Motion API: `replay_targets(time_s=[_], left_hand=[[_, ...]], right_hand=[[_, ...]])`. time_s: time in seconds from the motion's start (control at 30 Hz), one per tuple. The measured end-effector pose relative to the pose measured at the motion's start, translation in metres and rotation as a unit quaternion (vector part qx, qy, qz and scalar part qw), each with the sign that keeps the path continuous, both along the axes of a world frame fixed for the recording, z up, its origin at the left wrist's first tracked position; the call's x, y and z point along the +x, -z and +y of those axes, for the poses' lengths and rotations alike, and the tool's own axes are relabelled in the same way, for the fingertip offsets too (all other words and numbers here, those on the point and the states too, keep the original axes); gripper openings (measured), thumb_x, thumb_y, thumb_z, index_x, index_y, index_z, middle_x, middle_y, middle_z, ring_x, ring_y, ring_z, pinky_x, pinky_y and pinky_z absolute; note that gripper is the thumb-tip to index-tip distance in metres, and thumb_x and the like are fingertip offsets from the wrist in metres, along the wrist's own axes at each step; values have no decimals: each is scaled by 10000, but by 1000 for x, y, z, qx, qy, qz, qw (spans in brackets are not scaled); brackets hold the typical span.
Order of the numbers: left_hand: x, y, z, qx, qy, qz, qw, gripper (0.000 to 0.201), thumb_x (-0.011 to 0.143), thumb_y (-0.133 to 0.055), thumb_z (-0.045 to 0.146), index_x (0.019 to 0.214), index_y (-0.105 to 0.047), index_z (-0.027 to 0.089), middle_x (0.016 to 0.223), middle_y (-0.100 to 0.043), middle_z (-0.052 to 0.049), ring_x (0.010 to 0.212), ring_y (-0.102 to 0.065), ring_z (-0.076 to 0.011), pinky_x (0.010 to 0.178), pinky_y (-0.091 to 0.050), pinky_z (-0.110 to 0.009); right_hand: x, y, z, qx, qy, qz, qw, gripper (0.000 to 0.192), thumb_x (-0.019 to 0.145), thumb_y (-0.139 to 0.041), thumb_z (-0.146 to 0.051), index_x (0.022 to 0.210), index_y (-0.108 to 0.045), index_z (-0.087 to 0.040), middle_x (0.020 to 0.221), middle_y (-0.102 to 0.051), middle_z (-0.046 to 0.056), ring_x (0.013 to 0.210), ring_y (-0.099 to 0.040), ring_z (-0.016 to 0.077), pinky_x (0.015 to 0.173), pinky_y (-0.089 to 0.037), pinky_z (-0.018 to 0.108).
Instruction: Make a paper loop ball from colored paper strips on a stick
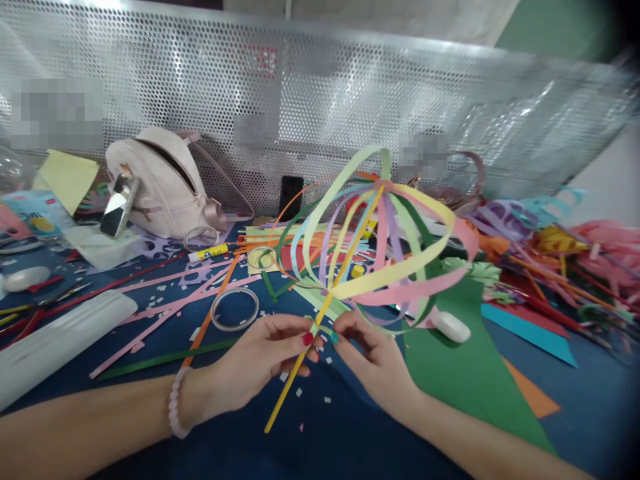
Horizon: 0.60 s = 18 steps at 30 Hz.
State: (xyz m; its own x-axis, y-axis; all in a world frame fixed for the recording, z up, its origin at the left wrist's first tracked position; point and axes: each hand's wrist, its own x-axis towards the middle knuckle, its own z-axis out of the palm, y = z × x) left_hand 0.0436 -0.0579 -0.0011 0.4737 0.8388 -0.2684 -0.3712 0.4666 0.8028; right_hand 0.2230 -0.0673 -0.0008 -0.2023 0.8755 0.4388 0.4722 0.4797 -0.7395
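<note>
Your left hand pinches the yellow stick of a paper-strip ball, held above the blue bench. Your right hand closes its fingertips on the strip ends just beside that grip. Behind lie a glue stick, its label unreadable, and a tape ring.

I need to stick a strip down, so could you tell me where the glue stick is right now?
In the head view, the glue stick lies on the blue table left of centre, just right of the pink bag and beyond the clear tape roll.
</note>
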Motion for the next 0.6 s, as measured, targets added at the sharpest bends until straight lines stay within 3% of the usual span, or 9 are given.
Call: replay_targets(time_s=[0.1,0.17,0.37,0.47,0.6], left_hand=[[0,0,0,10,-13,15,1000,253,623,-783,239,811,-631,165,721,-638,1,677,-607,-119,615,-514,-232],[0,2,-1,27,-11,23,999,236,642,-771,241,809,-622,168,724,-616,11,685,-593,-109,638,-514,-231],[3,8,-3,71,21,51,996,236,645,-761,237,784,-589,154,797,-593,-9,753,-573,-128,689,-518,-255],[5,8,-4,75,23,58,995,250,647,-759,249,786,-574,153,804,-588,-14,757,-568,-132,687,-519,-261],[7,6,-6,75,24,65,995,257,661,-751,266,795,-561,156,785,-568,-10,767,-565,-134,681,-521,-258]], right_hand=[[1,-1,-6,104,-54,-30,993,99,774,-495,-115,775,-551,-197,628,-595,-2,550,-564,111,534,-472,209],[0,-1,-9,180,-56,-55,981,131,769,-518,-95,816,-568,-206,632,-625,1,551,-588,112,540,-478,207],[-1,-4,-11,322,72,-133,935,73,780,-597,-160,759,-603,-230,645,-684,4,603,-652,154,616,-520,248],[-1,-5,-10,369,96,-139,914,62,805,-583,-175,762,-612,-209,657,-692,8,641,-667,155,661,-526,243],[0,-6,-9,378,89,-143,910,64,822,-574,-177,787,-616,-209,692,-695,4,652,-663,142,657,-522,226]])
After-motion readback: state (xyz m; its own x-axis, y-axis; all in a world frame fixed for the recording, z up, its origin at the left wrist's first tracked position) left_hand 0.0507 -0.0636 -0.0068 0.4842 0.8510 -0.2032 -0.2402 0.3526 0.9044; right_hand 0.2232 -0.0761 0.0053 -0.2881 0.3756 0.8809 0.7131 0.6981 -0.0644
